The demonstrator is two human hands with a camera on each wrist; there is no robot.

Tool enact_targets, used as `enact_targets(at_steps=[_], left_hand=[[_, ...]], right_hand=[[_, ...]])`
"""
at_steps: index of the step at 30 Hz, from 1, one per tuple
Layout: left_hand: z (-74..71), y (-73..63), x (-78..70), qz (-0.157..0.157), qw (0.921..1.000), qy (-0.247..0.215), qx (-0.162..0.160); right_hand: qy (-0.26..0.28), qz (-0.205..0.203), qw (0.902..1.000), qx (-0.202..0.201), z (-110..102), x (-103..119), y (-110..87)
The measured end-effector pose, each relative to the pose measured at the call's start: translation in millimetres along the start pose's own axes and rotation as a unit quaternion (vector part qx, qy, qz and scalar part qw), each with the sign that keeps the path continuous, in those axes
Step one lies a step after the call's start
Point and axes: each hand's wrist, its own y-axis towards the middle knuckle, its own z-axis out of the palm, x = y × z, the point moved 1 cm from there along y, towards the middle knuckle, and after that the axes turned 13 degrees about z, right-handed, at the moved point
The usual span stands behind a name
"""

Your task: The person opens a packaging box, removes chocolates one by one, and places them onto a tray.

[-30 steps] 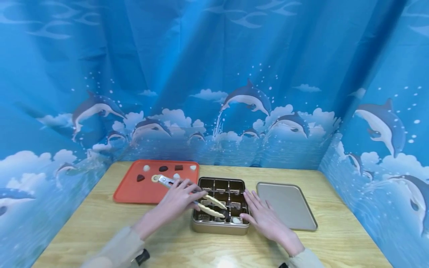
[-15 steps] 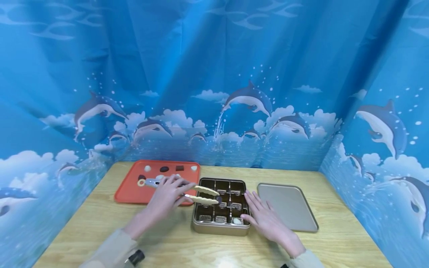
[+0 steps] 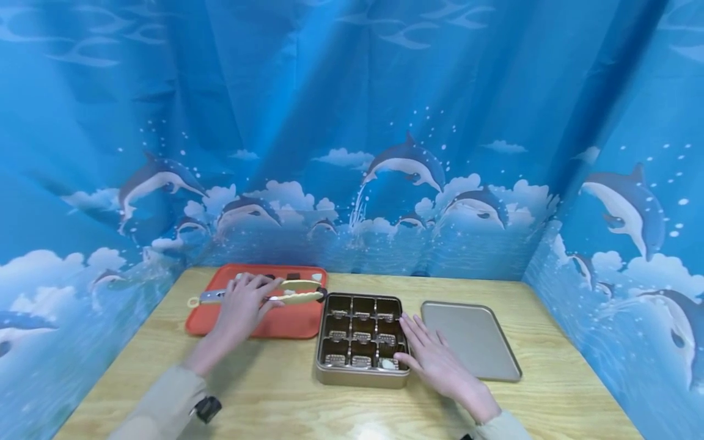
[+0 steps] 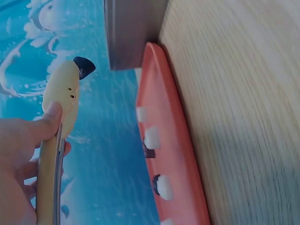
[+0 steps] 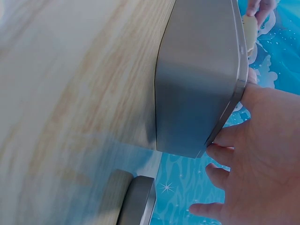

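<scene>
In the head view my left hand (image 3: 240, 308) grips a pair of tongs (image 3: 297, 299) with cream tips, above the red tray (image 3: 294, 325). Pinched at the tips is a dark chocolate piece (image 3: 321, 294), just off the left rim of the metal box (image 3: 360, 377). The left wrist view shows this chocolate (image 4: 84, 68) as a dark wedge, held in the air. My right hand (image 3: 440, 360) rests with straight fingers on the box's right rim. Dividers split the box into several compartments; a white piece (image 3: 388, 364) lies in the front right one.
A flat metal lid (image 3: 473, 342) lies right of the box, beside my right hand. White and dark pieces lie on the tray, such as a white one (image 3: 316, 277); my left hand and the tongs hide some. A blue dolphin curtain (image 3: 352, 153) surrounds the wooden table (image 3: 286, 397).
My left hand has drawn the tongs and the dark piece up from the front middle compartment, then left to above the tray. My right hand stays on the box rim.
</scene>
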Motion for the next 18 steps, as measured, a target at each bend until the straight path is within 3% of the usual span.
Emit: enact_targets(at_steps=[10, 18], left_hand=[[27.4, 9.6, 19.0, -0.028, 0.9991, 0.026, 0.018], [48.3, 24.3, 27.0, -0.01, 0.9955, 0.077, 0.054]], right_hand=[[0.0, 0.003, 1.0, 0.006, 1.5, -0.3, 0.4], [-0.001, 0.004, 1.0, 0.002, 2.2, -1.4, 1.7]])
